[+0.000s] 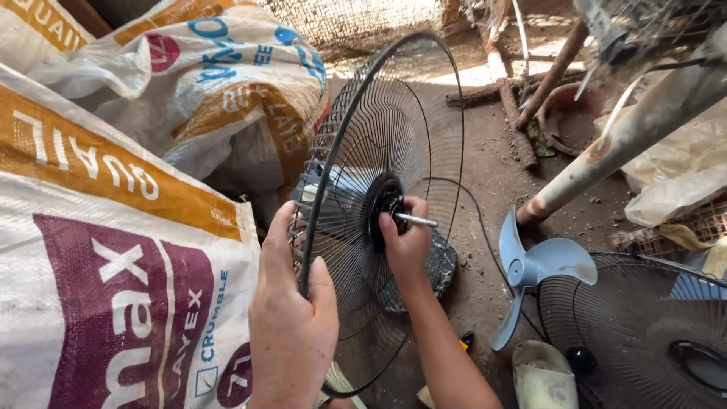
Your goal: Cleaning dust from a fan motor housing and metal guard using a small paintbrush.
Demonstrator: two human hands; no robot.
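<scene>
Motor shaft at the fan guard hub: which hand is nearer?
Right. The right hand sits at the black hub, fingers around the base of the motor shaft. The left hand grips the fan guard rim, lower left of the shaft.

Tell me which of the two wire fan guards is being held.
The upright guard, gripped by the left hand; the other guard lies flat on the ground, untouched.

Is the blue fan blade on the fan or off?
Off. The blue fan blade lies on the ground, and the metal shaft by the right hand is bare.
</scene>
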